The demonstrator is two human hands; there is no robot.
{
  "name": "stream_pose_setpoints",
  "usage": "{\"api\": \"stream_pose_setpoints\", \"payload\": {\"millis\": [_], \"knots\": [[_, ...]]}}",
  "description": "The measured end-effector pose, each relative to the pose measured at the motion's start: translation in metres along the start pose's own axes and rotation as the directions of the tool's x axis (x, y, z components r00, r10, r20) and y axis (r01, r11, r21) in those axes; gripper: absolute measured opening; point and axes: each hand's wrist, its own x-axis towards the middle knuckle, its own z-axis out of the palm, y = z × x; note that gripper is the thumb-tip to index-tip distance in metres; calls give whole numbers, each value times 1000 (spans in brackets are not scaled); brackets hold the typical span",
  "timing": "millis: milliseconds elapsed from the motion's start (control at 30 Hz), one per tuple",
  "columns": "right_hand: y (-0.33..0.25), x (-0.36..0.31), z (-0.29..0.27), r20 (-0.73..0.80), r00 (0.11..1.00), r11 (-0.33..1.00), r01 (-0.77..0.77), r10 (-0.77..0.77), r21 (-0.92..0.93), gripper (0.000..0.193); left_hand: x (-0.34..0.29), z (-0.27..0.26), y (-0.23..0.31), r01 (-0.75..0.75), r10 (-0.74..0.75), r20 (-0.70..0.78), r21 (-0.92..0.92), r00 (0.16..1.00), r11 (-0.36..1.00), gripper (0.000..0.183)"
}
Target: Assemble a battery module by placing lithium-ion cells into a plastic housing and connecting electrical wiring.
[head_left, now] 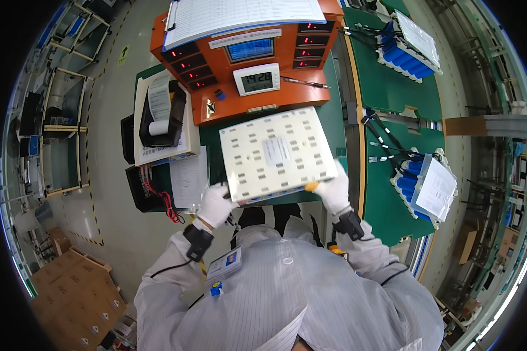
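Observation:
A cream-topped battery pack [253, 153], with rows of small metal tabs and a pale label [276, 151] on its face, is held slightly tilted in front of my body. My left hand [215, 206], white-gloved, grips its near left corner. At the near right corner my right hand [335, 191], also gloved, is closed on the edge, beside a small orange-yellow spot. Fingers under the pack are partly hidden. Just beyond it stands an orange tester [263, 96] with red digit displays and a small blue screen.
On the tester are a clipboard [243, 17], a white digital clock [256, 79] and a pen [305, 82]. To the left, a black tray holds a paper roll [158, 127]; red leads [168, 202] hang nearby. Blue-celled packs [405, 58] with dark cables rest on the green bench [386, 202] at right.

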Motion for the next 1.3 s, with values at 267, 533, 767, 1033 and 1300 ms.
{"api": "stream_pose_setpoints", "payload": {"millis": [267,533,767,1033,1300], "knots": [[-46,46,-3,-70,996,998,-55,52,-43,42,13,-14,41,378,-398,69,-495,915,782,29],[-30,22,-2,-95,989,991,-110,117,76,44,19,-11,32,469,-463,120,-415,878,780,33],[-31,25,0,-91,995,976,-55,37,-210,49,20,3,28,299,-342,-29,-420,939,857,46],[-29,32,7,-156,987,903,-40,-30,-427,42,22,22,28,108,-192,-118,-502,974,858,49],[-6,14,6,-186,957,913,136,-221,-384,39,1,21,31,60,-123,-225,-269,967,961,61]]}}
